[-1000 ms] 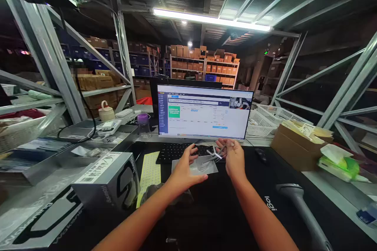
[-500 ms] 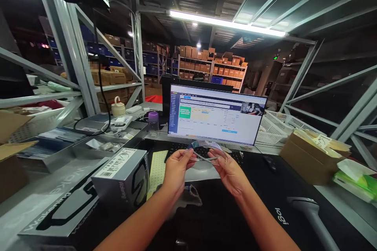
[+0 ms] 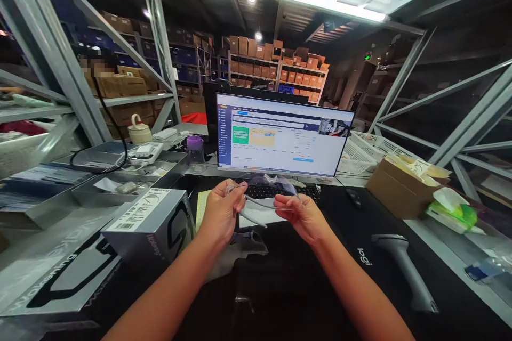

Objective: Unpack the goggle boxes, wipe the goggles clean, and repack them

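A pair of clear glasses [image 3: 276, 184] with grey temples is held up in front of the keyboard, its lenses facing the monitor. My left hand [image 3: 224, 208] is closed on the left end of the frame near the hinge, and one grey temple [image 3: 254, 218] sticks out from it with its tip free. At the opposite end, my right hand [image 3: 300, 216] pinches the frame side between thumb and fingers. Beneath the hands lies a white sheet [image 3: 262, 212]. A crumpled clear plastic bag [image 3: 240, 250] rests on the black mat by my left forearm.
Two grey printed boxes, one upright [image 3: 148, 224] and one flat [image 3: 68, 272], stand at left. A monitor [image 3: 276, 138] and keyboard [image 3: 256, 192] are ahead. On the right are a mouse [image 3: 353, 198], a barcode scanner [image 3: 404, 266], a cardboard box [image 3: 388, 192] and a tissue pack [image 3: 452, 213].
The view has tilted down and shifted right. The hands have moved a little apart, and the grey temple that reached across to my right hand now angles down with its end free.
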Motion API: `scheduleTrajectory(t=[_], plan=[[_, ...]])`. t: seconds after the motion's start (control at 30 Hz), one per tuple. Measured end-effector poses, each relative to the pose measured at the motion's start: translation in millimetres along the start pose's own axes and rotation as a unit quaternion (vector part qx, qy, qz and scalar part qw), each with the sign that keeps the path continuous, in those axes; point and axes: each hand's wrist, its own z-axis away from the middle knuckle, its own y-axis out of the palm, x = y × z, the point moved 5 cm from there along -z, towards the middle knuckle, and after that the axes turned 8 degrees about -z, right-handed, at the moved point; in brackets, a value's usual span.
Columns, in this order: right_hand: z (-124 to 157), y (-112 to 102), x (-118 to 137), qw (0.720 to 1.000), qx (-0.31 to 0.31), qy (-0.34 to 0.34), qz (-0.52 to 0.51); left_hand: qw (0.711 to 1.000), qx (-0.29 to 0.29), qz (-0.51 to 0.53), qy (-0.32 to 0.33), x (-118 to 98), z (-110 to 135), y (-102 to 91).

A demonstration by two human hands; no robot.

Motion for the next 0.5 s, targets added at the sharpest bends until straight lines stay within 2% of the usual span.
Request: scheduleTrajectory(t=[0.2,0.37,0.43,0.5], plan=[[-1,-21,37,0.998,0.025,-0.003,0.062,0.982,0.128,-0.136,-0.039,-8,-2,0.3],[12,-28,76,0.991,0.05,0.001,0.126,0.947,0.2,-0.25,-0.039,4,0,7.7],[19,-27,87,0.985,0.034,-0.021,0.17,0.936,0.204,-0.288,-0.01,9,1,10.3],[25,-22,93,0.971,0.021,-0.047,0.235,0.914,0.198,-0.347,0.066,7,4,12.8]])
